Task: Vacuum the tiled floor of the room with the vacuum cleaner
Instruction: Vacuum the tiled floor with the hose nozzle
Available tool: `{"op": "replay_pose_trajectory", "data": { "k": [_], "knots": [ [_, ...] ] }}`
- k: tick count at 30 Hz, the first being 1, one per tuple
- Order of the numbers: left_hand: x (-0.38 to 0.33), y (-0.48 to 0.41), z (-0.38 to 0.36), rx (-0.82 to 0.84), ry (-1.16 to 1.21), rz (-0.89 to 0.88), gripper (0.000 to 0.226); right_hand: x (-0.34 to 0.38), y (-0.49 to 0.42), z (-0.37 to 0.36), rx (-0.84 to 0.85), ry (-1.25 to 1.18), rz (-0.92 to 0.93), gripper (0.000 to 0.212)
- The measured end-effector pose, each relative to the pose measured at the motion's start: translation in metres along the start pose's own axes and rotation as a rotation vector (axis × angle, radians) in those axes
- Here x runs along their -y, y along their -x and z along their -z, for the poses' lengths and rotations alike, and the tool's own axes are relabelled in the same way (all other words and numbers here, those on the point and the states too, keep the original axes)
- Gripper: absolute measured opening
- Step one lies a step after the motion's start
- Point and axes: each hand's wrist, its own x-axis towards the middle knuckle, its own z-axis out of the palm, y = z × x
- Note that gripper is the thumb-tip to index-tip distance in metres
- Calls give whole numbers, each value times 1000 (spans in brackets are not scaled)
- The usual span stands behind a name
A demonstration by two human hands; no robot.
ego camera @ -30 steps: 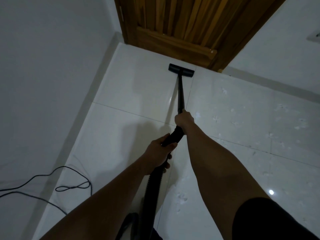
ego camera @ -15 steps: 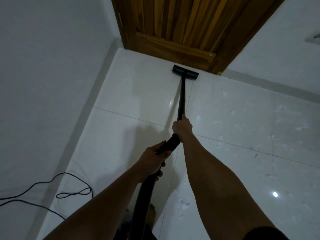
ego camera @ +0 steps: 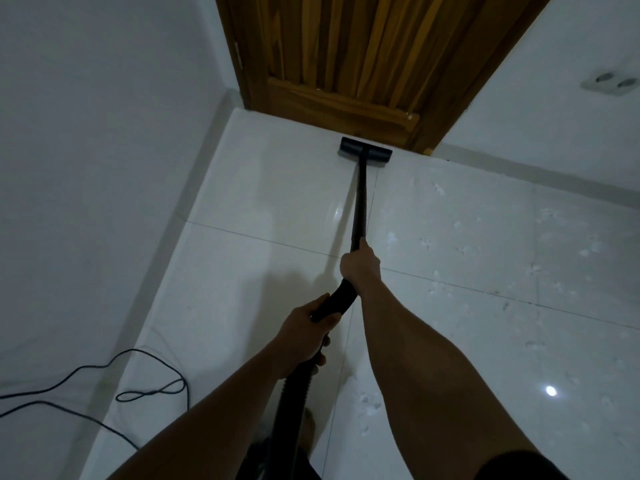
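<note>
One black wand (ego camera: 360,199) runs out over the tiled floor (ego camera: 259,271) to its single flat nozzle (ego camera: 365,152), which sits on the tile just beside the foot of the one wooden door (ego camera: 346,57). The right hand (ego camera: 358,263) is wrapped round the wand's near end; the left hand (ego camera: 304,336), nearer the body, is curled round the thick grip (ego camera: 337,299) where the one hose (ego camera: 294,403) drops between the forearms. One cable (ego camera: 152,393) loops on the floor by the left wall (ego camera: 86,168), a plate (ego camera: 611,85) with two sockets (ego camera: 604,77) sits on the right wall (ego camera: 554,116), and white specks (ego camera: 436,289) dot the tiles right of the wand.
</note>
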Motion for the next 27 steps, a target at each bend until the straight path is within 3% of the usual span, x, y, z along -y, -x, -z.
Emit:
{"op": "replay_pose_trajectory", "data": {
  "k": [8,16,27],
  "knots": [
    [67,91,24,82,-175,-61,58,-44,116,-24,-15,-78,-13,70],
    [177,233,48,228,-385,-164,53,-132,301,-63,-25,-94,-49,72],
    [329,375,90,493,-486,-112,38,-254,533,-135,-47,-143,-191,68]
  ]
}}
